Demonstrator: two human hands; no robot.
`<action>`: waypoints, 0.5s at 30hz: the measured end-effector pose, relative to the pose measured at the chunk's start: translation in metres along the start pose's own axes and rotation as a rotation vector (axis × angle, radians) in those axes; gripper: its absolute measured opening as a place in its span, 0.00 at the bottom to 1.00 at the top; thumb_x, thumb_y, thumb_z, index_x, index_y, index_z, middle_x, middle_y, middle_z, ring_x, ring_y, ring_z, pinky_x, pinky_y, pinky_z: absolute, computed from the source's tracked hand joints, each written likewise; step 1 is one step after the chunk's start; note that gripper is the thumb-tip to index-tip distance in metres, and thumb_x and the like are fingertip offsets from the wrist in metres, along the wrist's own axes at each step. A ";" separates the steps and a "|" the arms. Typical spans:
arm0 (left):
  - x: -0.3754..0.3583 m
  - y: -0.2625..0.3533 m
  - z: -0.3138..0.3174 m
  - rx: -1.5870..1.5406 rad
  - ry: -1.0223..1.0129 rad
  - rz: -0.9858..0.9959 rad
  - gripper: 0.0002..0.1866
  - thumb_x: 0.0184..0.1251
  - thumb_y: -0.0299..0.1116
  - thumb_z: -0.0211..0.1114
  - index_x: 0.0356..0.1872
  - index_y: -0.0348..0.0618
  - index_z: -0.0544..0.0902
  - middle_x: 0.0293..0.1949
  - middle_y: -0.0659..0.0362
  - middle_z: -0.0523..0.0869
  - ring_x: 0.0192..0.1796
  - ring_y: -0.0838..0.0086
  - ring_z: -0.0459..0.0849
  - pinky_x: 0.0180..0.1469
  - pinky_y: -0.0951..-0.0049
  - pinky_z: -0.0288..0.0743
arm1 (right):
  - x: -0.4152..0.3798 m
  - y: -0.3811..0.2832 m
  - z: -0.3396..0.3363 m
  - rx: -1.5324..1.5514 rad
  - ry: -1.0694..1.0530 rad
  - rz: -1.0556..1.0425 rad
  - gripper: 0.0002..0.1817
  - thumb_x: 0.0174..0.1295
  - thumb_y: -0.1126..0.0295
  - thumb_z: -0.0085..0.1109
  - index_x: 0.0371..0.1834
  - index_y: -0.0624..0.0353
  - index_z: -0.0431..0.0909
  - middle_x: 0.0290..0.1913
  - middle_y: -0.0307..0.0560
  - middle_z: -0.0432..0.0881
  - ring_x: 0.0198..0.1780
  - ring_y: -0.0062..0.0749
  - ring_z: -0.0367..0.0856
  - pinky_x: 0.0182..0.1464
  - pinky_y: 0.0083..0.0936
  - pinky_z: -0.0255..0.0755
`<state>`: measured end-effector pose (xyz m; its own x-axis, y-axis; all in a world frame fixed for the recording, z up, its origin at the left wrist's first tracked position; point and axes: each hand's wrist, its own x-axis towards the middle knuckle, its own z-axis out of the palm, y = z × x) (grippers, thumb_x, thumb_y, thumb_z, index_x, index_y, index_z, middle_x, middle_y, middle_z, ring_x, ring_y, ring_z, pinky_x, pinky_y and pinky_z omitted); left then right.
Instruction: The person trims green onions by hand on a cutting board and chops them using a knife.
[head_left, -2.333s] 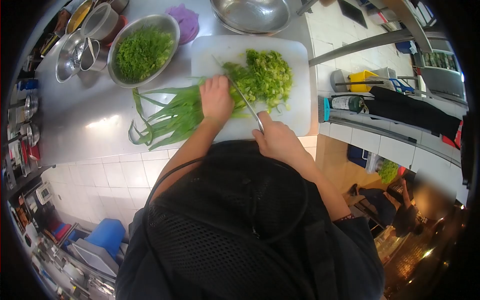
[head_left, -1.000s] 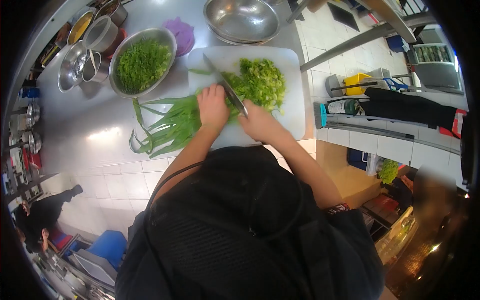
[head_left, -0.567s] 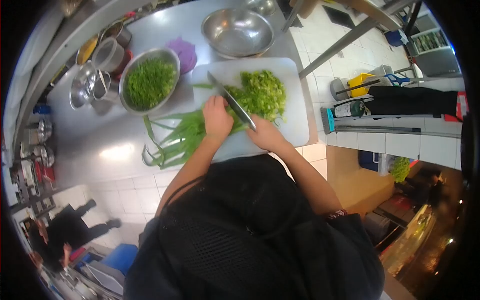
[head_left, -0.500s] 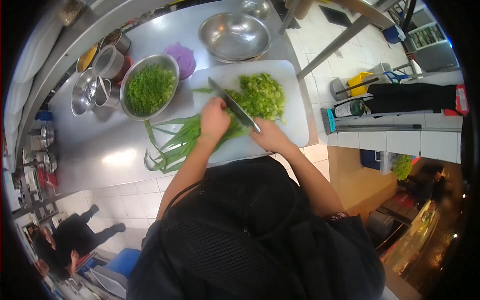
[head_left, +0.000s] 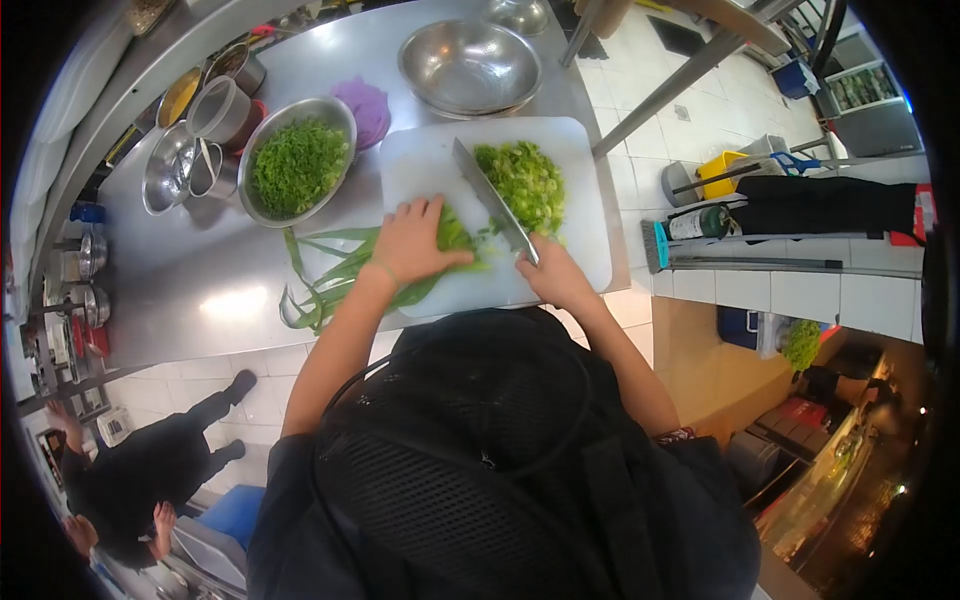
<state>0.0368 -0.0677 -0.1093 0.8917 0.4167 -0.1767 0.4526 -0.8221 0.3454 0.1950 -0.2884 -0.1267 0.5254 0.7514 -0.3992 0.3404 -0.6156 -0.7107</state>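
Note:
My right hand [head_left: 553,272] is wrapped round the handle of a kitchen knife [head_left: 494,199]. Its blade points up and left, beside a pile of chopped green onion [head_left: 525,185] on the white cutting board [head_left: 420,153]. My left hand [head_left: 412,245] lies over a bunch of long green onion stalks [head_left: 345,262], its fingers and thumb spread across them. The leafy ends hang off the board's left side onto the steel table, while the cut ends show to the right of my thumb, apart from the blade.
Left of the board stands a steel bowl of chopped greens [head_left: 297,167], with a purple cloth [head_left: 360,112] behind it. A larger steel bowl [head_left: 470,68] sits beyond the board. Small pots and a clear plastic tub [head_left: 222,112] stand at the far left. Another person [head_left: 150,470] is at lower left.
My left hand has opened from a closed grasp and spread over the stalks, lower and further left. The knife has moved right, against the chopped pile. The other person has shifted.

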 end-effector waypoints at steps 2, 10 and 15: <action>-0.007 0.013 -0.001 0.104 -0.084 0.000 0.63 0.50 0.69 0.78 0.80 0.37 0.64 0.67 0.42 0.76 0.68 0.46 0.75 0.70 0.47 0.70 | -0.001 0.007 0.009 -0.012 0.020 -0.025 0.16 0.67 0.64 0.65 0.49 0.66 0.78 0.39 0.69 0.86 0.46 0.67 0.85 0.49 0.53 0.77; 0.007 0.015 0.031 0.163 -0.129 -0.002 0.45 0.51 0.38 0.81 0.71 0.36 0.69 0.57 0.44 0.78 0.58 0.47 0.81 0.61 0.50 0.76 | 0.003 0.010 -0.002 -0.063 0.068 -0.038 0.17 0.67 0.64 0.66 0.50 0.64 0.77 0.40 0.69 0.86 0.47 0.68 0.85 0.50 0.56 0.77; 0.042 -0.008 0.036 -0.099 0.091 0.063 0.41 0.56 0.32 0.76 0.72 0.36 0.70 0.61 0.40 0.82 0.63 0.46 0.82 0.65 0.50 0.76 | 0.006 0.015 0.003 -0.098 0.070 -0.055 0.17 0.67 0.63 0.66 0.50 0.65 0.77 0.41 0.69 0.86 0.47 0.69 0.85 0.51 0.57 0.77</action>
<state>0.0702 -0.0571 -0.1523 0.9130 0.4021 -0.0692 0.3892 -0.8074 0.4435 0.2011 -0.2928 -0.1416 0.5555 0.7684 -0.3178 0.4429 -0.5969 -0.6690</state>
